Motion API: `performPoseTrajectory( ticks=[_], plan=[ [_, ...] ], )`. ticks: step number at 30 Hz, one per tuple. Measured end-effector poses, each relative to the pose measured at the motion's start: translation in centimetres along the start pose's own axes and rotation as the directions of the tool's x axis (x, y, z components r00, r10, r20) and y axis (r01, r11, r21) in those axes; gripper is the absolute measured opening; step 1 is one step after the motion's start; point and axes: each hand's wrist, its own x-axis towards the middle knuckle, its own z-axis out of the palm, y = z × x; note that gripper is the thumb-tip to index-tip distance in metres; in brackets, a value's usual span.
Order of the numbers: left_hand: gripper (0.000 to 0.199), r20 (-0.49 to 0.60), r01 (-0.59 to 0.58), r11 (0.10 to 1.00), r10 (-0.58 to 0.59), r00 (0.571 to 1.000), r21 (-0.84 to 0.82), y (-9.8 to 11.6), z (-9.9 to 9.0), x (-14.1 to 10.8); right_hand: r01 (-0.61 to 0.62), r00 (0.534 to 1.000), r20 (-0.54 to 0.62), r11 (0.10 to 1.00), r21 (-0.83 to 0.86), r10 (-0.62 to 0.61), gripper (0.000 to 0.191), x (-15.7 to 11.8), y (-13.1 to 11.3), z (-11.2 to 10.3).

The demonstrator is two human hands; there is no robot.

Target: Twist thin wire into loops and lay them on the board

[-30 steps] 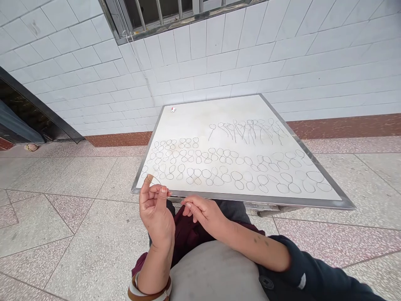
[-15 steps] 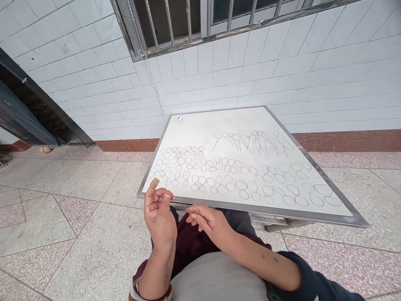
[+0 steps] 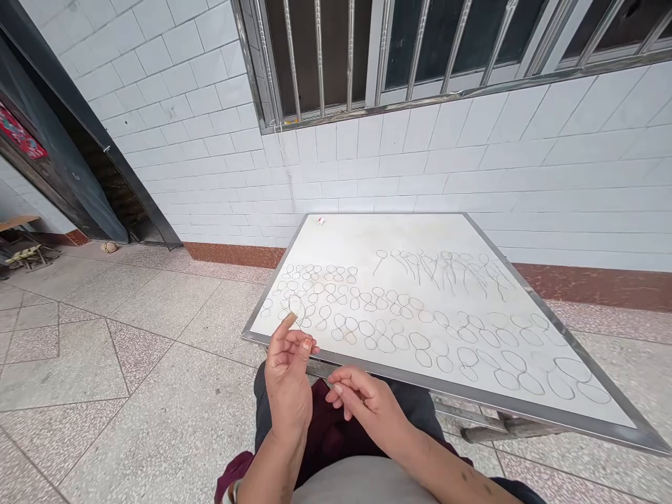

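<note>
My left hand is raised palm-up over the near left edge of a white board. Its thumb and fingers are pinched together, and the index finger points up with a tan covering on its tip. A faint thin arc shows by that fingertip, but whether the hand holds it is unclear. Lower and to the right, my right hand has its thumb and fingertips pressed together; anything between them is too small to see. Many thin dark wire-like loops lie in rows across the board. Farther back is a group of loops with long tails.
The board has a grey metal rim and stands on a frame above my lap. A small white and red item lies at its far left corner. Behind are a tiled wall, a barred window and a dark doorway.
The view has tilted up and turned left, so more window and doorway show. Both hands have shifted slightly right relative to the board, with much the same finger pose.
</note>
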Motion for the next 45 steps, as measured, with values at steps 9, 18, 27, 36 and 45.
performPoseTrajectory(
  ticks=[9,18,27,36,45],
  plan=[
    [0.038,-0.007,0.073,0.996,-0.073,0.997,-0.046,-0.1,0.2,0.1,-0.012,0.998,-0.06,0.992,-0.129,0.004,0.013,0.3,0.3,0.1],
    [0.029,-0.048,0.086,0.993,-0.082,0.995,0.085,-1.0,-0.3,0.3,-0.013,1.0,-0.001,0.992,-0.128,0.013,0.021,0.7,0.7,-0.1],
    [0.02,-0.053,0.11,0.993,-0.112,0.992,-0.041,-1.4,-0.3,0.5,0.001,1.0,-0.016,0.972,-0.234,-0.005,0.024,0.9,1.1,-0.1],
    [0.019,-0.122,0.106,0.993,-0.112,0.986,-0.056,-1.3,-0.5,0.9,-0.071,0.993,0.078,0.977,-0.2,0.088,0.028,0.9,1.8,0.0],
    [0.02,0.069,0.061,0.967,-0.08,0.994,0.247,-0.9,-0.6,-0.4,0.033,0.979,-0.199,0.996,-0.083,-0.049,0.026,3.0,-2.9,-2.0]
  ],
)
